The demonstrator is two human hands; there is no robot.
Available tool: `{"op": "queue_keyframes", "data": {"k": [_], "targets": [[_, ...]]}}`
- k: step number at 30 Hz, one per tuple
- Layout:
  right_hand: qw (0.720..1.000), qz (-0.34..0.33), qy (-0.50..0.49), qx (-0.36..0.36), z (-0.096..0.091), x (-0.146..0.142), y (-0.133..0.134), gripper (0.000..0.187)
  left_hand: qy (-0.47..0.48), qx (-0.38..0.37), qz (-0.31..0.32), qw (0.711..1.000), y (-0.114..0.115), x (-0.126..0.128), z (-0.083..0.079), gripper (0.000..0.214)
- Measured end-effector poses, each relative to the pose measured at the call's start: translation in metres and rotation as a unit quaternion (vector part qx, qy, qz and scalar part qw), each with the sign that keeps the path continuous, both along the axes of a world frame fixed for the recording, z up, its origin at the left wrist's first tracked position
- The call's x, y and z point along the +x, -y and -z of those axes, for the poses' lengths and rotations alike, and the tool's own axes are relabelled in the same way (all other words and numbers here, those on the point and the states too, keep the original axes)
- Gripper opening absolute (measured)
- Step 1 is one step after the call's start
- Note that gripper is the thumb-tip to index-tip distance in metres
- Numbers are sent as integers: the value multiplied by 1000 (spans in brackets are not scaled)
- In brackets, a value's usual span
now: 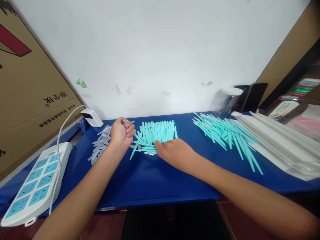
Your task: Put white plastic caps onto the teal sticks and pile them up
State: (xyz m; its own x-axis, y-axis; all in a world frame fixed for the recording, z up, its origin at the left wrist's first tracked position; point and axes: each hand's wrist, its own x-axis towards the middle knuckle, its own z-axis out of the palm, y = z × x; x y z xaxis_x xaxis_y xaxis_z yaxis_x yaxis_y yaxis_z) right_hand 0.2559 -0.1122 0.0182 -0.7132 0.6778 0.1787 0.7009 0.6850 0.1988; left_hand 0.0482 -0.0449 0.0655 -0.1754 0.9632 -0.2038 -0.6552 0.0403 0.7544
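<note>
My left hand (122, 131) is curled with its palm turned up, and a small translucent plastic cap shows between thumb and fingers. Beside it on the left lies a pile of similar translucent caps (101, 145). A row of slim turquoise eyebrow razors (158, 131) lies in the middle of the blue table, with a few crossing at its lower left. My right hand (175, 151) is closed at the near edge of this row, thumb and fingers against a turquoise razor; its fingertips are partly hidden. More turquoise razors (225, 131) lie in a loose heap at the right.
The blue table (160, 183) meets a white wall. At left are a power strip (37, 183), a white charger (92, 118) with cable and a cardboard box (30, 83). At right stand a clear jar (226, 101), a dark phone (255, 96), plastic sleeves (280, 143) and a bottle (287, 103).
</note>
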Motion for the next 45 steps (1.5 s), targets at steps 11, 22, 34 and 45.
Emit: {"op": "queue_keyframes", "data": {"k": [11, 22, 34, 45], "targets": [[939, -14, -253, -233, -25, 30, -18, 40, -100, 43, 126, 986, -3, -6, 3, 26], [881, 9, -354, -314, -18, 46, -47, 40, -282, 105, 117, 946, -9, -3, 21, 30], [740, -6, -431, -516, -25, 52, -44, 39, -301, 201, 93, 928, 0, 8, 15, 25], [686, -5, -476, -550, -23, 53, -47, 39, -238, 157, 36, 958, 9, 15, 4, 9]]}}
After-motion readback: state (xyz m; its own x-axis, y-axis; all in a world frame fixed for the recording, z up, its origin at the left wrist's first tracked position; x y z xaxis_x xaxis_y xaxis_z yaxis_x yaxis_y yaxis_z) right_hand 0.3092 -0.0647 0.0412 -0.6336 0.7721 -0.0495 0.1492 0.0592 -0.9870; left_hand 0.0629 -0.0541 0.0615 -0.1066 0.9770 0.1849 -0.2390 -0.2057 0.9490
